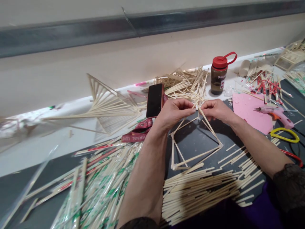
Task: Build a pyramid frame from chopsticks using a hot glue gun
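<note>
A frame of thin wooden sticks (197, 156) stands on the dark mat between my forearms, its corners joined with whitish blobs. Both hands meet at its far top corner. My left hand (178, 109) pinches a stick end there between thumb and fingers. From the other side, my right hand (213, 109) closes its fingertips on a stick at the same corner, a small distance from the left fingertips. Many loose wooden sticks (200, 190) lie in a pile nearest my body, below the frame.
Wrapped chopsticks (102, 184) cover the left. Behind are a fan-like stick model (111, 108), a phone (154, 100), a stick heap (186, 82) and a bottle (218, 78). A pink sheet (250, 111), glue gun (276, 115) and yellow-handled scissors (286, 134) lie right.
</note>
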Demonstrator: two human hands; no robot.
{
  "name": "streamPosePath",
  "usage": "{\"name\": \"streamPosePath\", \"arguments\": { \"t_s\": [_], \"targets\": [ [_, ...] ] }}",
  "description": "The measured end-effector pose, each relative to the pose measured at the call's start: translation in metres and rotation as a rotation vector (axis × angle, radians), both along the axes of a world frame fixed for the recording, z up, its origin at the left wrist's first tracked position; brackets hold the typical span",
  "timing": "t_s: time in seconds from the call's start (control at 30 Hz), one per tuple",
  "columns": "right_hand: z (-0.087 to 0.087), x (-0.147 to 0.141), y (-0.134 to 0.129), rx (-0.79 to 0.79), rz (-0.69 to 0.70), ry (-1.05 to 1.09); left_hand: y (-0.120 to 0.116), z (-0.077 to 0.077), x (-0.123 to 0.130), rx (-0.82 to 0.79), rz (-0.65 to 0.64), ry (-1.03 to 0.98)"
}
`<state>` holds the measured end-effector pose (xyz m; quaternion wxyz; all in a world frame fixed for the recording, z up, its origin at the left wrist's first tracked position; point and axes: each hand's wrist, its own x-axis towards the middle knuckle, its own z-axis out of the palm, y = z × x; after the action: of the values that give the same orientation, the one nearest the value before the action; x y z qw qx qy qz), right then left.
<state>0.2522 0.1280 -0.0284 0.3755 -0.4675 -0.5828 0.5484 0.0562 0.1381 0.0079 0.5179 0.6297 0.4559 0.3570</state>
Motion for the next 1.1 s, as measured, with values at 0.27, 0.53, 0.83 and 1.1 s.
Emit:
{"name": "streamPosePath", "arguments": {
  "t_s": [0.27, 0.53, 0.83, 1.1],
  "targets": [
    [-0.001, -0.012, -0.003, -0.083, 0.006, 0.221, 0.004, -0.006, -0.001, 0.071, -0.053, 0.029],
    [0.011, 0.001, 0.001, -0.057, 0.085, 0.028, 0.003, -0.003, 0.0, 0.087, -0.033, 0.068],
    [0.015, 0.101, 0.031, 0.435, -0.445, -0.938, 0.0, 0.001, 0.001, 0.085, 0.031, 0.076],
    [0.022, 0.104, 0.027, 0.529, -0.601, -0.663, 0.0, 0.003, 0.002, 0.076, 0.021, 0.06]
  ]
}}
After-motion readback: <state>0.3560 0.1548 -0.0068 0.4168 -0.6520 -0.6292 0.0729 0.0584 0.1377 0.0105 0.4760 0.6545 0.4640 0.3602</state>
